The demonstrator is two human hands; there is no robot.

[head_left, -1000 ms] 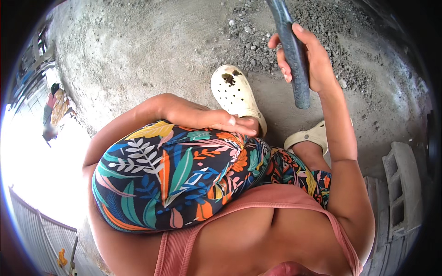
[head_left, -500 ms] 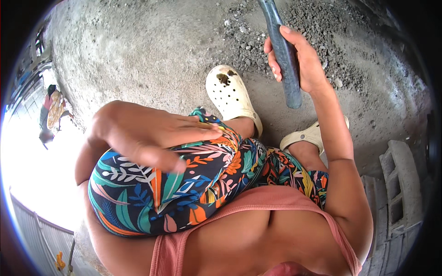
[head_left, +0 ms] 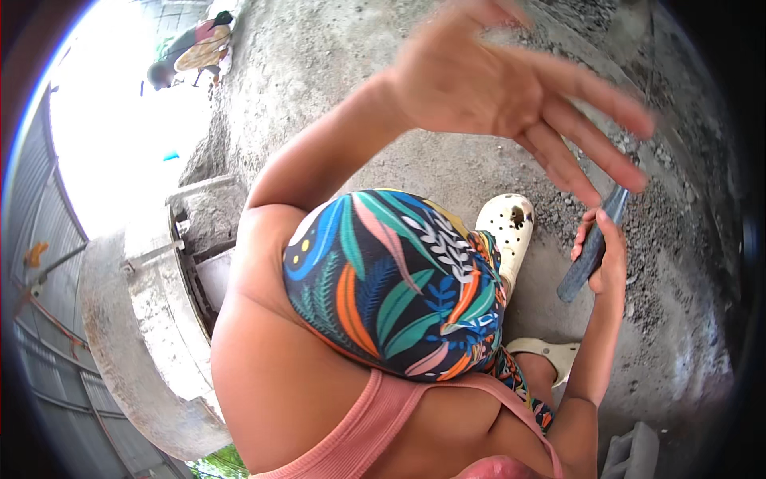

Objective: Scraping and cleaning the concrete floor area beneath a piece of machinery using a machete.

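My right hand [head_left: 611,257] is wrapped round a dark grey tool handle [head_left: 582,267] at the right. The near end of the handle sticks out below my grip; its far end passes behind the fingers of my other hand, and the tool's head is not visible. My left hand [head_left: 495,92] is raised out in front, slightly blurred, with its fingers spread and nothing in it. Its fingertips overlap the handle in the picture; whether they touch it I cannot tell. My bent knee in patterned trousers [head_left: 383,279] is under my left arm.
Loose gravel [head_left: 646,287] lies on rough concrete ground around my cream clogs [head_left: 511,231]. A hollow concrete block [head_left: 632,455] is at the lower right. At left are a concrete structure [head_left: 163,319] and corrugated metal sheets [head_left: 64,184]. Another person [head_left: 195,52] bends down far left.
My left hand has lifted off my knee and swung forward and right with fingers spread. The view has turned leftward. My right hand still grips the handle.
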